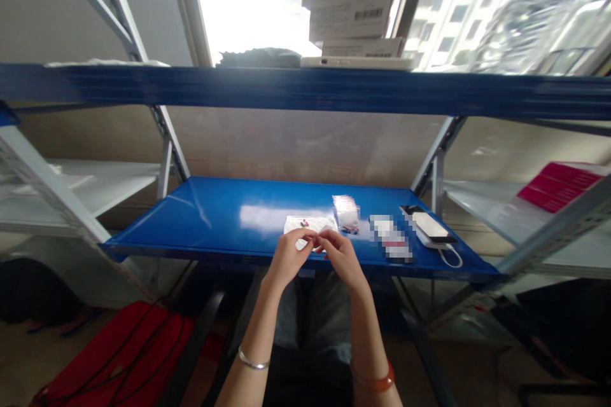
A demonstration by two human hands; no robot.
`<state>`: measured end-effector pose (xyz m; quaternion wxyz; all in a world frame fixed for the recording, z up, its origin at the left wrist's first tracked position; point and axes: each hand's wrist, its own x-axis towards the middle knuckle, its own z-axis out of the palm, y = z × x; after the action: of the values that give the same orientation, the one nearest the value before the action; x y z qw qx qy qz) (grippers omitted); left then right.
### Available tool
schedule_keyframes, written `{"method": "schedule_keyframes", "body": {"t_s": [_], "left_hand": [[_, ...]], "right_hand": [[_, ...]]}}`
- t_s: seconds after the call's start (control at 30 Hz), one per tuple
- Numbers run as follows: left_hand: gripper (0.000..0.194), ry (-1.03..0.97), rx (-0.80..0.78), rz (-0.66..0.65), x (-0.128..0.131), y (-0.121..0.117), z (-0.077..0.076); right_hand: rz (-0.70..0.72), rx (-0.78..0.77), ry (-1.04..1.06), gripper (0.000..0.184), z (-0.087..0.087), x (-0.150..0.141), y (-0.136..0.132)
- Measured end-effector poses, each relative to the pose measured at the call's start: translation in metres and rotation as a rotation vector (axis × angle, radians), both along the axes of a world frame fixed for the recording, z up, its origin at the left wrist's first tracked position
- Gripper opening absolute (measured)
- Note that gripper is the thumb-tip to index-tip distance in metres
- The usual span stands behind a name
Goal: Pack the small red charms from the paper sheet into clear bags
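Observation:
My left hand (289, 257) and my right hand (341, 257) hover at the front edge of a blue steel shelf (214, 216), their fingertips meeting. Whatever lies between the fingertips is too small to make out. Just beneath them is a white paper sheet (305, 224) with small red marks. Right of it stands a clear plastic bag (346, 213) holding small items. Further right lie a pixelated white-and-red package (390, 238) and a white power bank (429, 227) with a white cable (451, 259).
A blue shelf beam (305, 90) crosses above, carrying stacked cardboard boxes (351, 13). Grey steel uprights (436, 172) frame the shelf. A magenta booklet (558, 186) lies on a white shelf at right. A red bag (114, 356) sits on the floor at lower left.

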<state>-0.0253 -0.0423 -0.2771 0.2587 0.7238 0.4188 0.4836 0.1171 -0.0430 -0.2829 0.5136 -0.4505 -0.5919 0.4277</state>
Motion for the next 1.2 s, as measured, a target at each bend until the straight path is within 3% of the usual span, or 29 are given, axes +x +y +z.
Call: {"method": "schedule_keyframes", "body": {"t_s": [0.27,0.5,0.7,0.9,1.03,1.2], "left_hand": [[0.02,0.106,0.046,0.034,-0.002,0.002,-0.002],[0.018,0.192,0.048,0.107,-0.001,0.004,-0.008],[0.014,0.279,0.084,0.246,0.006,0.002,-0.007],[0.014,0.138,0.071,0.432,-0.002,0.006,-0.009],[0.012,0.047,0.186,0.389,-0.008,0.008,-0.009],[0.01,0.022,0.268,0.339,0.0,0.008,-0.011]], "right_hand": [[-0.041,0.044,-0.062,0.027,-0.007,-0.011,0.003],[-0.094,0.16,-0.185,0.022,-0.009,-0.017,0.003],[-0.156,0.176,-0.271,0.019,-0.008,-0.016,0.0],[-0.108,0.194,-0.295,0.019,-0.006,-0.03,-0.007],[-0.278,0.183,-0.255,0.019,-0.007,-0.038,-0.006],[-0.512,0.278,-0.256,0.013,-0.008,-0.035,-0.005]]}}
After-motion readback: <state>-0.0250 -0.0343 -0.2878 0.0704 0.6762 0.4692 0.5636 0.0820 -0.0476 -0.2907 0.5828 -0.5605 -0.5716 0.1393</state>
